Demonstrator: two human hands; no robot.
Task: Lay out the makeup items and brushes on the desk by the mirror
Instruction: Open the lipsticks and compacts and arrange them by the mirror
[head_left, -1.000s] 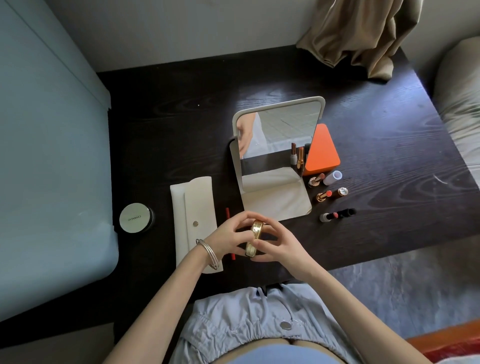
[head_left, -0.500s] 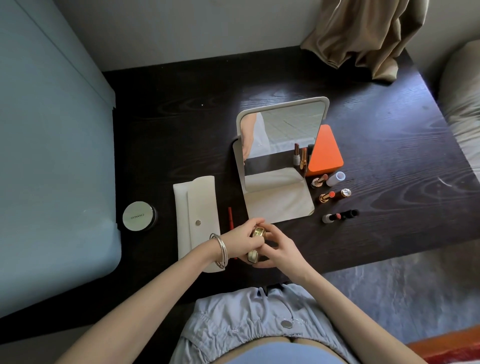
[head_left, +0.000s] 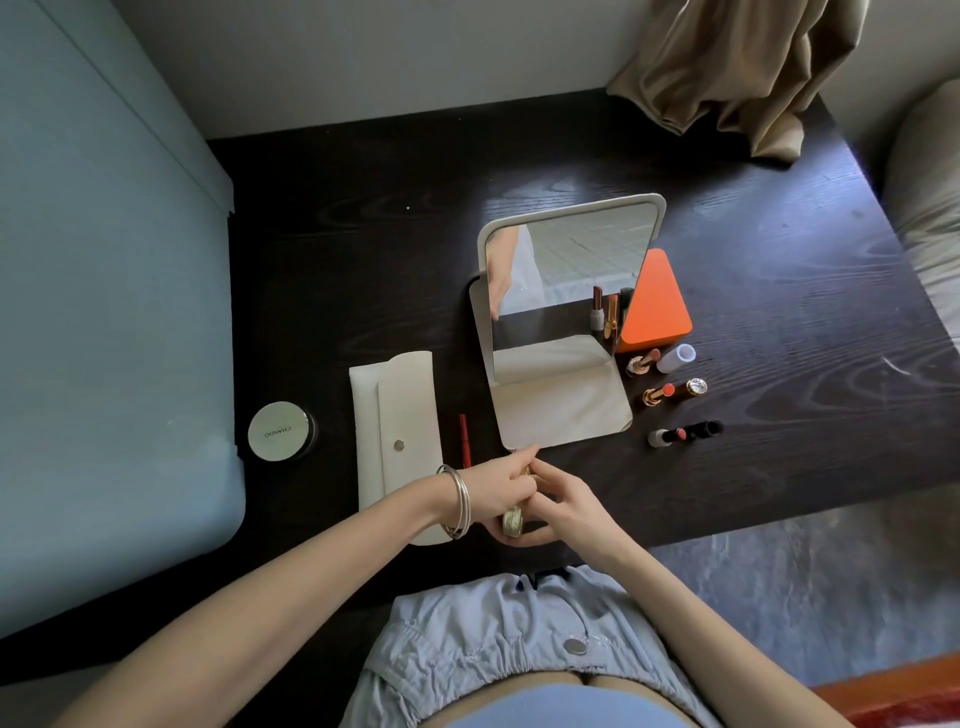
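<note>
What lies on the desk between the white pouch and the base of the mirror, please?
In the head view, a slim red pencil lies on the dark desk between the white pouch and the mirror base, touching neither.

Tan curtain (head_left: 737, 73); perhaps a cushion (head_left: 930, 208).

One word reads — "CHANDO", upside down — on the round compact's lid (head_left: 278, 431).

Both hands (head_left: 530, 501) around gold tube (head_left: 512, 521)
</note>
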